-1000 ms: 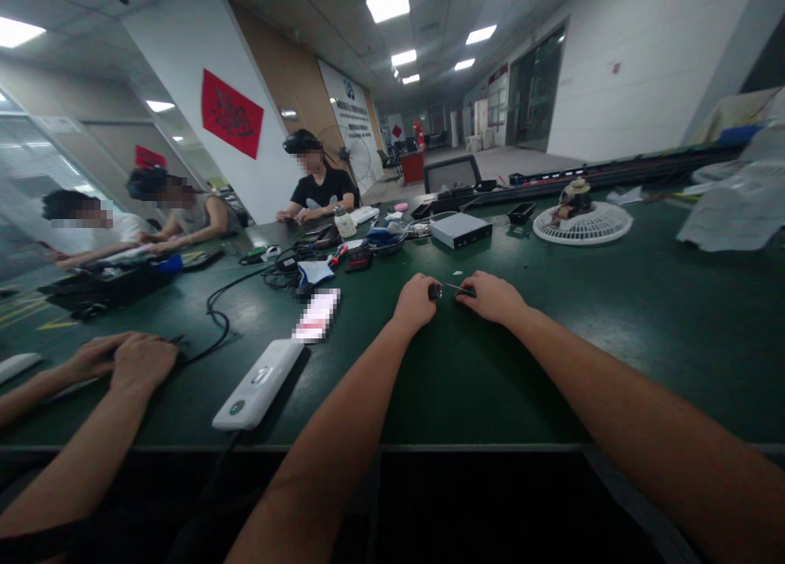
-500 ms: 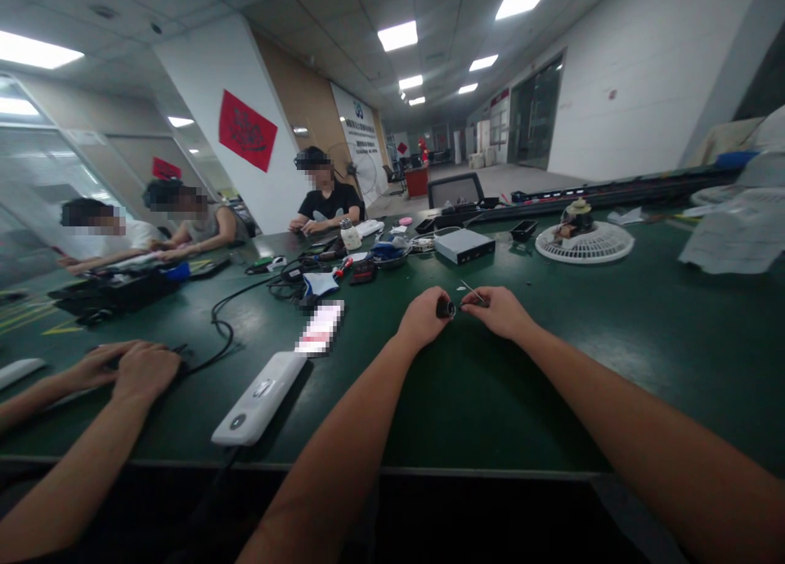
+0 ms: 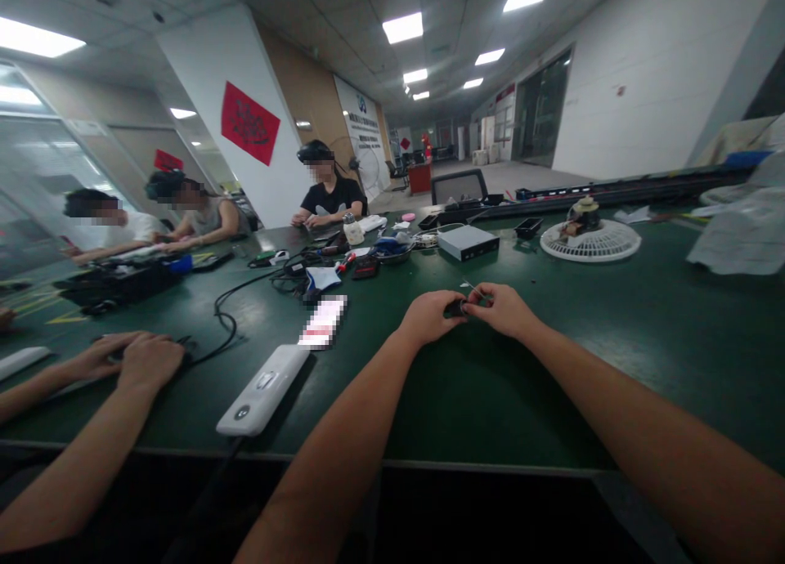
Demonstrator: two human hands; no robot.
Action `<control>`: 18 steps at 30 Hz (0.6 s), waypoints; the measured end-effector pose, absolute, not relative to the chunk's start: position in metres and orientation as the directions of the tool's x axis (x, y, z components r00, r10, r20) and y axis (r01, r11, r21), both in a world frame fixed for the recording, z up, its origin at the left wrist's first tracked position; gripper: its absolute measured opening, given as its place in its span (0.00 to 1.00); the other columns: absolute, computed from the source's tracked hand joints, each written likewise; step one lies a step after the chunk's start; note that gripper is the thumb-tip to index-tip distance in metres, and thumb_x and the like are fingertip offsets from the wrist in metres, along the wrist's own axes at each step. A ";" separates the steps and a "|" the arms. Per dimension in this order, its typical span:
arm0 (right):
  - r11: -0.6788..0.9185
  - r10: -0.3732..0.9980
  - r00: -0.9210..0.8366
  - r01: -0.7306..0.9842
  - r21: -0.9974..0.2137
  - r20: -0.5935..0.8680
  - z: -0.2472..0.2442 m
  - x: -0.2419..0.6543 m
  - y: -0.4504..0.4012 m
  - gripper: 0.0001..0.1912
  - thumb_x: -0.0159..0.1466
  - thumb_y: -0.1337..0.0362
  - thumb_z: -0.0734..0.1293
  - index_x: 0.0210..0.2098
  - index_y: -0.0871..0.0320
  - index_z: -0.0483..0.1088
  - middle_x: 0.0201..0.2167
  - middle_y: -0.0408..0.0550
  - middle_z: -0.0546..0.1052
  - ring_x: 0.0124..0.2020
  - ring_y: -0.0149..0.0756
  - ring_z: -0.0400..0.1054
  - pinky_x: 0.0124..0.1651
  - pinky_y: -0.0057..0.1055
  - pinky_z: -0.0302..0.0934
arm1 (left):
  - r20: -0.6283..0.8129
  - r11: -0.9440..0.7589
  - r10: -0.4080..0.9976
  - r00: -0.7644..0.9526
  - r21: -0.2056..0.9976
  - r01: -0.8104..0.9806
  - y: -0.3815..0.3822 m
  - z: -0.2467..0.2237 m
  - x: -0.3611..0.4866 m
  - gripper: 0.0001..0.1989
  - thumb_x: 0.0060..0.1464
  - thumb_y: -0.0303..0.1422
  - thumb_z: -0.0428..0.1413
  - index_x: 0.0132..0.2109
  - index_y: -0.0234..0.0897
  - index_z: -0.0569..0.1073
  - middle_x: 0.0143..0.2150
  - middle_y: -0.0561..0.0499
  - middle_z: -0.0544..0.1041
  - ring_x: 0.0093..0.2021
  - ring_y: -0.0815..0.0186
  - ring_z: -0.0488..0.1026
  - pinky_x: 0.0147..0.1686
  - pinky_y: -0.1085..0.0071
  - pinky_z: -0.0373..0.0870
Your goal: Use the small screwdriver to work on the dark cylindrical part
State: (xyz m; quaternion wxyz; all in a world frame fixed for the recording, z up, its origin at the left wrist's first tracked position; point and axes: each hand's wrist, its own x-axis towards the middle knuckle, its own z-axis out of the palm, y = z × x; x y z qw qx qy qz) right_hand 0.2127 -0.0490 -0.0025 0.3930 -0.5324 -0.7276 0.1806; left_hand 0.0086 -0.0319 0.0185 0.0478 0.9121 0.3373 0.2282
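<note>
Shallow metal bowl [image 3: 392, 255] sits far up the green table [image 3: 552, 400], with something blue bundled inside it, too small to identify. Beyond a grey metal box [image 3: 468, 243], a small black tray [image 3: 528, 228] lies near the table's far side, its inside too dark to read. A white plastic bottle [image 3: 353, 233] stands just left of the bowl. Nearer, a small dark cylindrical part [image 3: 456, 308] is held just above the table between the person's hands, with a thin metal pin [image 3: 471, 287] angling up from it. The left hand [image 3: 426, 317] has a closed grip on the part's left side, and the right hand [image 3: 500, 309] pinches its right end. Another person's hands [image 3: 147, 360] rest well apart, at lower left.
</note>
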 end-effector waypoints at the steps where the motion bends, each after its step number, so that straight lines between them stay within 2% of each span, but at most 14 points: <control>1: 0.389 0.913 -0.156 0.615 -0.686 0.378 -0.005 0.213 -0.047 0.09 0.60 0.57 0.70 0.31 0.56 0.73 0.28 0.42 0.77 0.29 0.34 0.69 0.33 0.30 0.59 | 0.382 -0.776 0.628 0.678 0.232 0.587 -0.032 0.018 0.009 0.17 0.55 0.36 0.62 0.52 0.41 0.76 0.49 0.48 0.80 0.49 0.60 0.76 0.51 0.66 0.70; 6: 0.399 0.904 -0.153 0.633 -0.663 0.399 -0.011 0.213 -0.043 0.11 0.60 0.55 0.70 0.32 0.55 0.69 0.30 0.43 0.77 0.32 0.35 0.69 0.36 0.31 0.61 | 0.358 -0.782 0.622 0.697 0.238 0.576 -0.034 0.020 0.011 0.18 0.57 0.34 0.61 0.54 0.42 0.74 0.52 0.48 0.79 0.52 0.60 0.75 0.54 0.65 0.69; 14: 0.345 0.923 -0.114 0.672 -0.655 0.368 -0.004 0.213 -0.049 0.15 0.60 0.52 0.71 0.40 0.55 0.74 0.34 0.45 0.77 0.33 0.35 0.70 0.35 0.30 0.59 | 0.348 -0.761 0.647 0.678 0.246 0.600 -0.035 0.020 0.012 0.15 0.56 0.34 0.60 0.52 0.41 0.74 0.50 0.49 0.79 0.50 0.60 0.75 0.51 0.66 0.70; 18: 0.322 0.931 -0.113 0.703 -0.635 0.347 -0.001 0.212 -0.051 0.16 0.60 0.52 0.70 0.42 0.56 0.74 0.28 0.42 0.74 0.29 0.34 0.67 0.31 0.29 0.55 | 0.353 -0.742 0.668 0.656 0.240 0.626 -0.035 0.020 0.013 0.13 0.55 0.34 0.60 0.48 0.41 0.74 0.48 0.49 0.79 0.46 0.61 0.76 0.46 0.67 0.71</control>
